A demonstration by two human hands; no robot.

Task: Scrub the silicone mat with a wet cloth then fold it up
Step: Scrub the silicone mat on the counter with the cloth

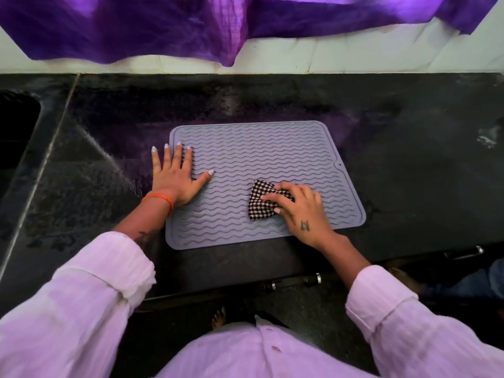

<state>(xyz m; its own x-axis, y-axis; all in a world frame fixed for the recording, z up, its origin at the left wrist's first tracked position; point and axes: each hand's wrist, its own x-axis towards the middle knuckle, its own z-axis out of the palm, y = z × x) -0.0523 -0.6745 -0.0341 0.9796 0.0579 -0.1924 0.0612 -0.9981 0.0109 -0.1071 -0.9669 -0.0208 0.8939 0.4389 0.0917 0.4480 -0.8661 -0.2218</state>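
Observation:
A grey silicone mat (261, 159) with wavy ridges lies flat on the black countertop (409, 148). My left hand (174, 178) rests flat on the mat's left edge, fingers spread, palm down. My right hand (302, 208) presses a crumpled black-and-white checked cloth (259, 204) onto the mat's near right part. The cloth pokes out to the left of my fingers; its right part is hidden under my hand.
A sink opening (16, 132) sits at the far left of the counter. Purple fabric (163, 25) hangs over the white tiled wall behind. Drawer handles (463, 252) show below the counter's front edge. Wet smears mark the counter around the mat.

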